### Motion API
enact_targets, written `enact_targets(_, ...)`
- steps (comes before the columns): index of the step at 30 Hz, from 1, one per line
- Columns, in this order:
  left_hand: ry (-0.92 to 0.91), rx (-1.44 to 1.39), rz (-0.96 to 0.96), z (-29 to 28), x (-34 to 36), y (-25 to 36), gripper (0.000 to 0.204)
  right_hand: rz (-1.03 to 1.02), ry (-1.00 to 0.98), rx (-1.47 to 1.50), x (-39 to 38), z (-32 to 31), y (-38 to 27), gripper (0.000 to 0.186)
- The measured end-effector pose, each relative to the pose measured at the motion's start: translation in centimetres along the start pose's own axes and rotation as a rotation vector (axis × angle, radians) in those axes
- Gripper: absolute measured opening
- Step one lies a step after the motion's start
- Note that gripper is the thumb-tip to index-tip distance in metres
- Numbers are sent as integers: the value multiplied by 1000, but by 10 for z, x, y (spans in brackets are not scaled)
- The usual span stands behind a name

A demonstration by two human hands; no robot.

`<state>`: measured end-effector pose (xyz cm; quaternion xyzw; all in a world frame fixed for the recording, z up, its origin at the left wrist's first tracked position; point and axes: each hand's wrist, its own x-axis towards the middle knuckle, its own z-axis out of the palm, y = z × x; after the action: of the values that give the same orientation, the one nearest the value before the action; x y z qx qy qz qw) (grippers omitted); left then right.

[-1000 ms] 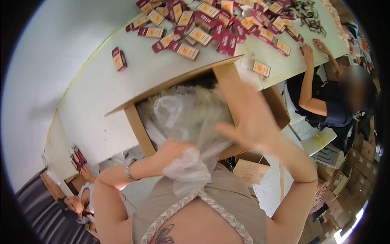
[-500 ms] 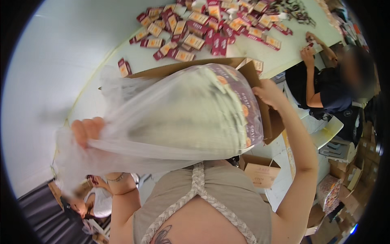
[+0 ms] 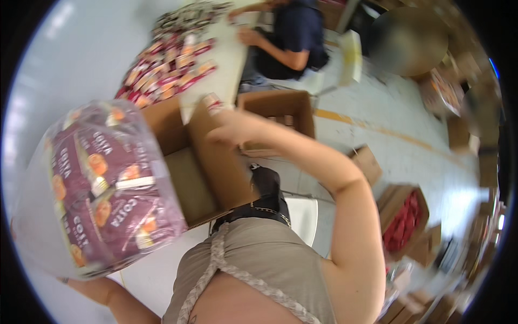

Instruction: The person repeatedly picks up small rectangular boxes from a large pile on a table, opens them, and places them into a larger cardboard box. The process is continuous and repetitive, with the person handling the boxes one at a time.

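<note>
A clear plastic bag (image 3: 108, 189) full of purple printed packets with orange pictures is raised at the left. My left hand (image 3: 13, 229) grips it from behind, mostly hidden, with only a trace of fingers at the far edge. Beside the bag is an open cardboard box (image 3: 189, 181), its bare bottom showing. My right hand (image 3: 226, 128) is closed on that box's upright right flap, near a small printed carton (image 3: 212, 101).
Purple and cream cartons (image 3: 164, 73) lie heaped on the white table (image 3: 218, 32). A co-worker (image 3: 291, 40) sits at its right. A second box (image 3: 297, 113), a white chair (image 3: 348, 56), a box of red items (image 3: 399, 218) and stacked cartons surround the floor at right.
The bag has been lifted out of the box and swung left, its printed contents facing up. The box's inside now shows. My view has turned toward the right.
</note>
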<state>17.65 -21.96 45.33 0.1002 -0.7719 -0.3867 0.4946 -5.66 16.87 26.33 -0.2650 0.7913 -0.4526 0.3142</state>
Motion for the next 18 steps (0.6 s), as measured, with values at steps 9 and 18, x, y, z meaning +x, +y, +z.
enact_targets(9,-181,-194,80,131,-12,19,18,-166,601,120,-18,30,20,30)
enact_targets(18,-151,-229,124,183,-30,57,20,-34,1109,-351,-309,-113,49,21)
